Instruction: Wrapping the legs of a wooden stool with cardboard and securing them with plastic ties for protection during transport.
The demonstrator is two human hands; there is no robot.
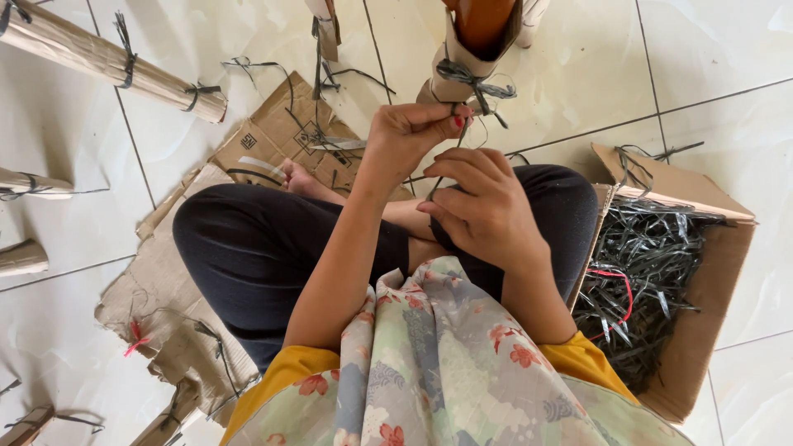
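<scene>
While the paper-wrapped wooden leg (462, 58) stands straight ahead of the knees, its long axis running away up the floor, the left hand (409, 136) sits nearer, pinching the dark strap (475, 83) tied around it. The right hand (483, 211) lies just behind, fingers curled on the strap's tail.

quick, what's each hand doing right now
Left hand: closed, pinching the dark strap tied round the paper-wrapped piece.
Right hand: fingers curled, contents cannot be told.

Person wears black trousers (248, 248), a yellow short-sleeved top (285, 373), and a long pale floral scarf (438, 363) in grey-green with red-orange flowers hanging down the front. Arms bare from the sleeves down, feet bare. Left hand (487, 211) plain; right hand (409, 136) has red polish on a nail.
</scene>
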